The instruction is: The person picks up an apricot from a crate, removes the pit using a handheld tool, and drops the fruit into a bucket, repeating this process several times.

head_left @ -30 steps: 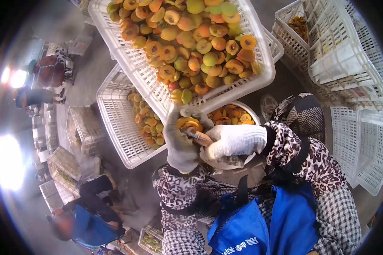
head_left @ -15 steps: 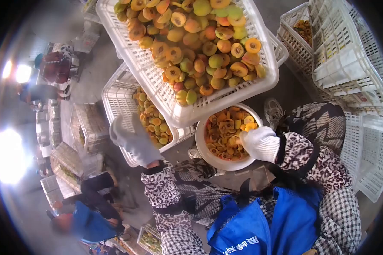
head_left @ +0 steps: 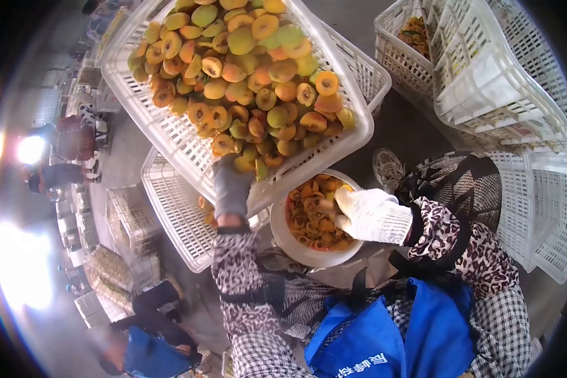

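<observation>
Left grip (head_left: 231, 183) among crate fruit (head_left: 246, 165); right grip (head_left: 368, 213) loosely curled over bowl (head_left: 283, 236).

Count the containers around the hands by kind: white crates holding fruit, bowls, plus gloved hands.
White crates with fruit visible: 3, the big top crate, the lower crate, the far crate
Round white bowl of halved fruit: 1
Gloved hands: 2, left hand, right hand
Total: 6

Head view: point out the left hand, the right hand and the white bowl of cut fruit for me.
left hand (head_left: 231, 186): head view, back of the grey glove at the crate's edge.
right hand (head_left: 372, 214): head view, back of the white knit glove.
white bowl (head_left: 282, 236): head view, bare left rim.
</observation>
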`<state>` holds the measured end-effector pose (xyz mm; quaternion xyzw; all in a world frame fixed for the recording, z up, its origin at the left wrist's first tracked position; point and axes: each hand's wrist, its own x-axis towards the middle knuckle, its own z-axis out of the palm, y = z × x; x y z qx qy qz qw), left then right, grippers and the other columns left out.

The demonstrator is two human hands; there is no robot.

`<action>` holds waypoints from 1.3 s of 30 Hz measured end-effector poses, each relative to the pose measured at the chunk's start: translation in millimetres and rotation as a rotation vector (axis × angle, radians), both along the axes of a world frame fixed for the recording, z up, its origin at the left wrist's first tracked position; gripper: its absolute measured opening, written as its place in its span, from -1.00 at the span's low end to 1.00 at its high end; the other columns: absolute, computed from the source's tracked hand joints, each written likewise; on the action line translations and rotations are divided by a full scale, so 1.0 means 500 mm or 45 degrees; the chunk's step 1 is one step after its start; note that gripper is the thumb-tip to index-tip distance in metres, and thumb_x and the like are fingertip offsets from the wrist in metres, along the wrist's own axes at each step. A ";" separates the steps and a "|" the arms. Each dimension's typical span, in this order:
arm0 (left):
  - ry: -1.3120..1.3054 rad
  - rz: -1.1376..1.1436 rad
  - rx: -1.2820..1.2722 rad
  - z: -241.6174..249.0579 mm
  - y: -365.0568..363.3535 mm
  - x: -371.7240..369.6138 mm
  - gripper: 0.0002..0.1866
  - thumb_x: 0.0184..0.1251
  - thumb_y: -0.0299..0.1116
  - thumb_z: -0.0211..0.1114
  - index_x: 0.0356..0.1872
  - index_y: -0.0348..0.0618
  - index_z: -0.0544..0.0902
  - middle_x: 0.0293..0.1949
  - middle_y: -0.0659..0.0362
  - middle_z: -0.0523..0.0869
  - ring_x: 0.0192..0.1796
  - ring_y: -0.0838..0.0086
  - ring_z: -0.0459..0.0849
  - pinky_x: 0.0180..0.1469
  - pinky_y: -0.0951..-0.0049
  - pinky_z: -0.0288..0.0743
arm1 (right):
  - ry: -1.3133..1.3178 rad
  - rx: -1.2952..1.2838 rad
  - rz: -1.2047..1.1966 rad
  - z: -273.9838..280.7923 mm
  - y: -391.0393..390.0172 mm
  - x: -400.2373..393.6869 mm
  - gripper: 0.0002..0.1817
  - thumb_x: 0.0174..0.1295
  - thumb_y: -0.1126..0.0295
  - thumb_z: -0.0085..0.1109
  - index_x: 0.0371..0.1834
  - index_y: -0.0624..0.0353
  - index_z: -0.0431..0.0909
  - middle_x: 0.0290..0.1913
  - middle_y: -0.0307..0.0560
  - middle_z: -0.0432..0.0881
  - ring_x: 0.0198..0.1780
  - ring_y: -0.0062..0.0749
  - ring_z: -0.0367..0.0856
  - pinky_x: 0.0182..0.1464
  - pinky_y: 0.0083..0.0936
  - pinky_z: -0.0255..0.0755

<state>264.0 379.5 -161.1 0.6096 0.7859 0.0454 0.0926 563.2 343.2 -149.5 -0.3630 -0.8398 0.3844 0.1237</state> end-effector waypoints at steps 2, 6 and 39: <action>-1.640 0.428 0.218 0.067 -0.040 0.027 -0.58 0.21 -0.51 0.17 0.14 -0.33 0.49 -0.01 -0.02 0.60 -0.04 0.15 0.64 0.03 0.23 0.57 | -0.081 -0.161 -0.202 0.044 0.011 -0.022 -0.65 0.21 0.13 0.17 -0.17 0.18 0.42 -0.48 0.15 0.60 -0.41 0.14 0.65 -0.38 -0.09 0.53; -2.313 0.561 0.332 0.088 -0.109 0.050 -0.54 0.39 -0.37 0.07 0.27 -0.31 0.40 0.02 -0.06 0.59 0.00 0.22 0.63 0.01 0.28 0.59 | 0.126 -0.278 -0.144 0.071 0.010 -0.062 -0.66 0.24 0.11 0.15 -0.18 0.16 0.41 -0.35 0.18 0.63 -0.33 0.14 0.65 -0.30 -0.08 0.52; -2.124 0.329 0.882 0.146 -0.131 0.154 -0.46 0.59 0.07 -0.22 0.01 -0.27 0.44 -0.04 -0.03 0.58 0.09 0.10 0.61 0.32 -0.04 0.42 | 0.287 -0.681 -0.307 0.152 -0.053 -0.181 -0.66 0.24 0.24 0.13 -0.03 0.21 0.43 -0.26 0.28 0.64 -0.19 0.23 0.64 -0.15 -0.06 0.50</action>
